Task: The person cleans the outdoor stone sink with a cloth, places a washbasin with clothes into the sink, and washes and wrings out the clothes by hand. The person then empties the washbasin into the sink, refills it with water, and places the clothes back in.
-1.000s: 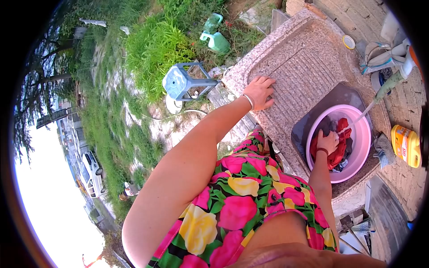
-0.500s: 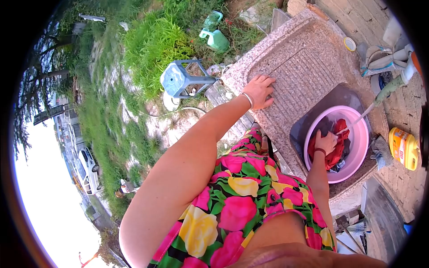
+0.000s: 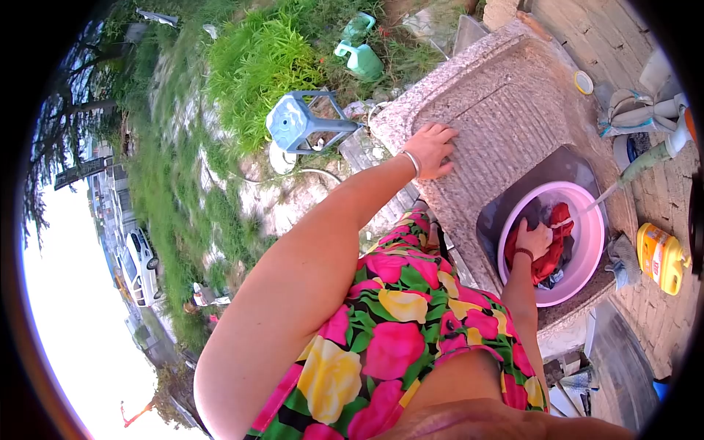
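Observation:
My left hand [image 3: 434, 152], a silver bracelet at its wrist, rests with fingers spread on the near edge of the ribbed stone washboard [image 3: 506, 121]. Down in the pink basin [image 3: 595, 246], my right hand [image 3: 534, 240] wears a dark red wristband and presses into wet laundry, its fingertips partly hidden. Around that hand lies red cloth [image 3: 561, 236], with darker fabric beside it. Water runs into the basin from a greenish hose [image 3: 642, 165]. The basin sits in the sink hollow [image 3: 493, 216] beside the washboard.
A yellow jug [image 3: 658, 258] and a grey cloth [image 3: 622, 262] are to the right of the sink. Beyond its left side are a blue-grey stool [image 3: 290, 123] and a green watering can [image 3: 363, 62]. A tape roll [image 3: 584, 82] lies near the far edge.
The view has shifted slightly. My right hand remains in the laundry, and the red cloth near the water stream has shifted a little. My left hand stays on the washboard.

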`<action>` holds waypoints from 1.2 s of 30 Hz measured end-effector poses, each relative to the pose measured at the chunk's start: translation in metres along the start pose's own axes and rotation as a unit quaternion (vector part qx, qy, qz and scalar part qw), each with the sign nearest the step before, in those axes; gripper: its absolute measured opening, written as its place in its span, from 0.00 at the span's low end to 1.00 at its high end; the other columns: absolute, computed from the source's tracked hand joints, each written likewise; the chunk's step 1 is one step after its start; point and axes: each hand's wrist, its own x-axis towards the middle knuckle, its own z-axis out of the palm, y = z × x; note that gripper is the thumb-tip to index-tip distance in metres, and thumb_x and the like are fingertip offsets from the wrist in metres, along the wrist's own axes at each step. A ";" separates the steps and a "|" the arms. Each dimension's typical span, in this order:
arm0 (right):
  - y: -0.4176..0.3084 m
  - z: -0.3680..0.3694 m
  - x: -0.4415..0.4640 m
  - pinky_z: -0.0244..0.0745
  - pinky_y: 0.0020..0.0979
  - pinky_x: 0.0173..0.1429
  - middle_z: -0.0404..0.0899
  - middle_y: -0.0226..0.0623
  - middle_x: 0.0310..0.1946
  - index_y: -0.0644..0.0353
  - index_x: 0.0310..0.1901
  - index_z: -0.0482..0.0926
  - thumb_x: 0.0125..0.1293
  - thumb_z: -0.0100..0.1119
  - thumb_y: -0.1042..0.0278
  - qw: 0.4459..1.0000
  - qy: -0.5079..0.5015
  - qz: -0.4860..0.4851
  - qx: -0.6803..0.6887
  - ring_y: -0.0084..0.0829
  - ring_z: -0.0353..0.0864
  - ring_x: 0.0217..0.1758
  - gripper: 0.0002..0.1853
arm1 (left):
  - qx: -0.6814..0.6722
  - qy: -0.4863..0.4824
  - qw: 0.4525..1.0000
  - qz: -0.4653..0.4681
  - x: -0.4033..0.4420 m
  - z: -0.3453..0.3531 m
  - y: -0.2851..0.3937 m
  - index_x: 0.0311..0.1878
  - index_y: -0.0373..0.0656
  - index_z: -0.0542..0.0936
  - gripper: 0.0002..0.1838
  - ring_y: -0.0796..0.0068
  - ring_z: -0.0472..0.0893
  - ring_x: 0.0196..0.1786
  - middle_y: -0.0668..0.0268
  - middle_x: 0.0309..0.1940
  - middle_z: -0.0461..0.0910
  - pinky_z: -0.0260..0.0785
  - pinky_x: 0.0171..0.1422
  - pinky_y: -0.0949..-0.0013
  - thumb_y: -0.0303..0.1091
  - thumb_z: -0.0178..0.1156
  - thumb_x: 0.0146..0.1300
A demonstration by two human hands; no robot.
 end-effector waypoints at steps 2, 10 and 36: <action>0.002 0.005 0.001 0.60 0.50 0.66 0.72 0.37 0.61 0.48 0.59 0.74 0.57 0.55 0.37 1.000 0.014 0.001 -0.008 0.44 0.64 0.67 0.33 | 0.004 0.010 1.000 0.006 -0.001 0.000 -0.001 0.36 0.41 0.82 0.19 0.58 0.65 0.64 0.59 0.60 0.69 0.55 0.68 0.56 0.48 0.59 0.52; 0.004 0.011 0.008 0.68 0.54 0.58 0.75 0.35 0.56 0.49 0.55 0.77 0.56 0.54 0.36 0.999 -0.002 -0.020 -0.032 0.45 0.70 0.60 0.31 | -0.023 0.030 0.999 0.002 -0.005 0.007 -0.004 0.34 0.42 0.83 0.20 0.58 0.67 0.61 0.58 0.57 0.71 0.56 0.67 0.55 0.49 0.61 0.49; 0.075 0.021 0.202 0.70 0.29 0.22 0.71 0.25 0.23 0.48 0.43 0.77 0.65 0.53 0.42 0.827 -0.462 0.117 0.299 0.27 0.74 0.23 0.19 | -0.004 0.061 0.998 0.005 -0.008 0.013 -0.007 0.32 0.44 0.85 0.20 0.59 0.68 0.60 0.60 0.55 0.73 0.56 0.67 0.56 0.51 0.62 0.45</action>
